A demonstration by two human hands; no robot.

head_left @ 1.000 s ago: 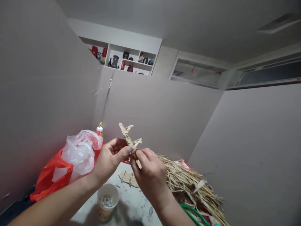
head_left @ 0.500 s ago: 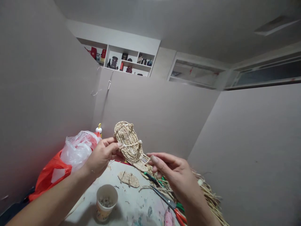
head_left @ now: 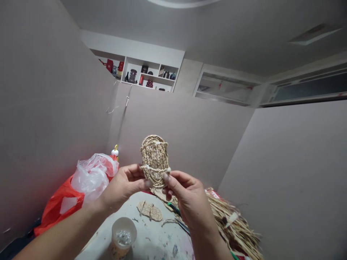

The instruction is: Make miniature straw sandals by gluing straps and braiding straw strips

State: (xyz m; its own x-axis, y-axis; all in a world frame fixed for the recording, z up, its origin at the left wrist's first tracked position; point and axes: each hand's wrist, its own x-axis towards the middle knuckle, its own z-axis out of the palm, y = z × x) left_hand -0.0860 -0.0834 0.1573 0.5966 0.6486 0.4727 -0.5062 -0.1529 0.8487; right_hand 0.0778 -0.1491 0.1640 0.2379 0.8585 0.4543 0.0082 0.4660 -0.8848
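The left hand point(head_left: 127, 185) at 8 o'clock and the right hand point(head_left: 188, 189) at 4 o'clock pinch the weave point(head_left: 155, 157), seemingly almost complete, 2 cords point(head_left: 156, 169) already crossing, remainder unclear.

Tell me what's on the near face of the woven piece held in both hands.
Across the woven piece run two cords with shiny bits. Thumbs of the left hand and right hand cover parts of its lower end; its far side is hidden.

head-worn view | forward, down | left hand point(head_left: 126, 185), right hand point(head_left: 188, 189) near
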